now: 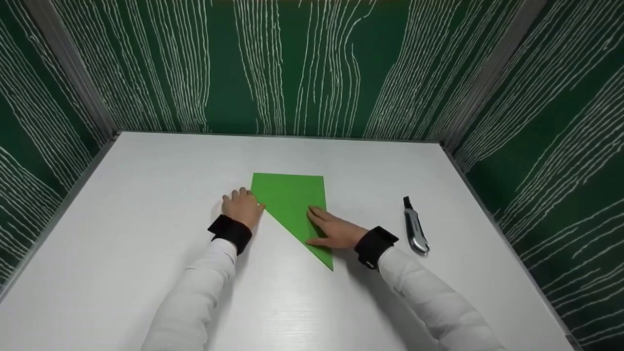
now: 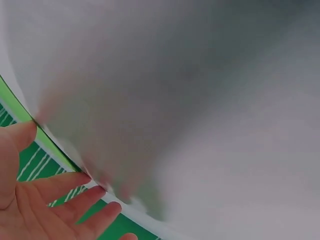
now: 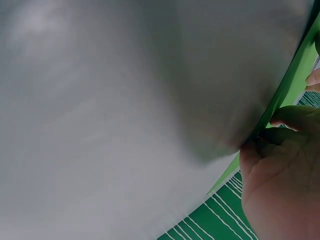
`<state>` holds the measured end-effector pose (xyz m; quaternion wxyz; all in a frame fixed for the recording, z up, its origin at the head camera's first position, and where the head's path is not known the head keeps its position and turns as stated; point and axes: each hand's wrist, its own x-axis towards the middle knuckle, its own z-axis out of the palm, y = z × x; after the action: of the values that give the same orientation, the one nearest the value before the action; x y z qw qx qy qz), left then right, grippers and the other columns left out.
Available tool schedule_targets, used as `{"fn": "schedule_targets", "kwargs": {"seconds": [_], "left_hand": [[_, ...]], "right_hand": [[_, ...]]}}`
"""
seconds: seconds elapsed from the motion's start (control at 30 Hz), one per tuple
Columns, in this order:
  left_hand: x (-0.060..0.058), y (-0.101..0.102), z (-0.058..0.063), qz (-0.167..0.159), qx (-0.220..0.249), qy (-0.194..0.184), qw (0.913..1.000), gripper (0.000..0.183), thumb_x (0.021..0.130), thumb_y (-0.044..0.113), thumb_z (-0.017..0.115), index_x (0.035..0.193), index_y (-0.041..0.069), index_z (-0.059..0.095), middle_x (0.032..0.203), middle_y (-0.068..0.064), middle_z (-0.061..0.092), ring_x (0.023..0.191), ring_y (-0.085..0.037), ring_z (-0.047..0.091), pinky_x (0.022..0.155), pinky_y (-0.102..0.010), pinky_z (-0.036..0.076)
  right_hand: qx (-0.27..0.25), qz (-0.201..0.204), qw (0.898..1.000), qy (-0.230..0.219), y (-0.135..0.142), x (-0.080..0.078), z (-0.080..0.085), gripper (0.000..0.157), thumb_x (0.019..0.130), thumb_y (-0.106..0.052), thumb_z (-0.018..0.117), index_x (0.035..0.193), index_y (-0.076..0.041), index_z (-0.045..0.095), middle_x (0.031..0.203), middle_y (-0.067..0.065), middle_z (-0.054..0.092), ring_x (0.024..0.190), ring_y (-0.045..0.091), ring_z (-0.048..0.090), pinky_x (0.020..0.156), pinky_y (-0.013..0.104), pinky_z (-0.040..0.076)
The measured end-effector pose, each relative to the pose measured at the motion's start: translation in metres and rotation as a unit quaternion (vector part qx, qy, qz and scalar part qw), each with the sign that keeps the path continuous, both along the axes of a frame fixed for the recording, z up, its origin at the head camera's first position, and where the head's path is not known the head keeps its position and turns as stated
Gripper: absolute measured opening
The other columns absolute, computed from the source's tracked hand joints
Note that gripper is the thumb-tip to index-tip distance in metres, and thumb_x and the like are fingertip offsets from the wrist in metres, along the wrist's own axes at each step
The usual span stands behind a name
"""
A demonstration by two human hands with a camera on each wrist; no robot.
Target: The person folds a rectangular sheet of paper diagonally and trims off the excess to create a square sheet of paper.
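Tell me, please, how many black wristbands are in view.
2: one black wristband is just behind the left hand, which is at the green sheet's left side; the other wristband is just behind the right hand, which rests on the sheet.

1. Head view: no text, number, brand or sign readable.
2. Green sheet, centre of frame: no lettering readable on the visible face.
3. Utility knife, right of centre: any marking on the handle too small to read.
4. Right sleeve, lower right: small dark mark near the cuff, not legible.
5. Left wrist view, whole frame: nothing readable.
6. Right wrist view, whole frame: nothing readable.
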<state>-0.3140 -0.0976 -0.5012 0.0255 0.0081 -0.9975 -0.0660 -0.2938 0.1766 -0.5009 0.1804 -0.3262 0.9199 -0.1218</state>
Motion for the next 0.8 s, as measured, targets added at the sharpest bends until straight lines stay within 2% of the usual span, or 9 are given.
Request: {"fn": "schedule_targets", "kwargs": {"seconds": [0.13,0.23,0.47,0.57,0.67,0.8], "left_hand": [[0.001,0.002,0.001,0.013,0.049,0.01,0.9987,0.062,0.098,0.045,0.066,0.13,-0.009,0.061,0.127,-0.022,0.063,0.12,-0.04,0.061,0.104,-0.057,0.049],[0.0,0.003,0.001,0.024,0.09,0.013,0.9956,0.061,0.097,0.04,0.07,0.132,-0.009,0.058,0.128,-0.023,0.062,0.122,-0.041,0.059,0.104,-0.057,0.047],[-0.008,0.003,0.001,0.038,0.164,0.016,0.9855,0.051,0.097,0.023,0.07,0.135,-0.005,0.053,0.13,-0.023,0.061,0.125,-0.041,0.054,0.106,-0.057,0.041],[-0.01,0.0,0.003,0.052,0.22,-0.001,0.9741,0.045,0.097,0.017,0.067,0.136,-0.001,0.053,0.133,-0.023,0.063,0.127,-0.042,0.054,0.108,-0.057,0.04],[-0.012,-0.005,0.005,0.058,0.283,-0.028,0.9569,0.049,0.098,0.013,0.061,0.144,0.0,0.05,0.14,-0.023,0.062,0.13,-0.043,0.055,0.112,-0.057,0.04],[-0.014,-0.012,0.009,0.053,0.35,-0.045,0.9342,0.052,0.097,0.011,0.06,0.145,-0.006,0.051,0.141,-0.025,0.062,0.128,-0.04,0.061,0.112,-0.051,0.046]], "right_hand": [[0.003,0.002,1.0,0.005,0.001,0.001,-0.002,0.091,0.103,-0.055,0.053,0.165,-0.004,0.01,0.174,0.016,0.003,0.163,0.032,0.01,0.132,0.046,0.02],[0.003,0.002,1.0,0.006,0.002,0.002,-0.002,0.091,0.103,-0.056,0.053,0.165,-0.005,0.009,0.174,0.016,0.002,0.163,0.032,0.009,0.132,0.045,0.019],[0.0,0.004,1.0,0.008,0.002,0.006,-0.002,0.09,0.103,-0.054,0.053,0.165,-0.003,0.01,0.175,0.016,0.003,0.163,0.032,0.01,0.132,0.045,0.02],[-0.003,0.007,1.0,0.008,0.001,0.009,-0.001,0.09,0.103,-0.053,0.054,0.164,-0.003,0.012,0.174,0.017,0.005,0.163,0.033,0.011,0.131,0.046,0.022],[0.002,0.008,1.0,0.012,0.002,0.011,-0.001,0.09,0.103,-0.054,0.054,0.164,-0.003,0.012,0.175,0.016,0.005,0.163,0.032,0.012,0.131,0.045,0.023],[0.002,0.013,1.0,0.015,0.002,0.013,-0.001,0.09,0.103,-0.053,0.054,0.164,-0.002,0.013,0.174,0.017,0.006,0.162,0.032,0.012,0.131,0.045,0.023]]}}
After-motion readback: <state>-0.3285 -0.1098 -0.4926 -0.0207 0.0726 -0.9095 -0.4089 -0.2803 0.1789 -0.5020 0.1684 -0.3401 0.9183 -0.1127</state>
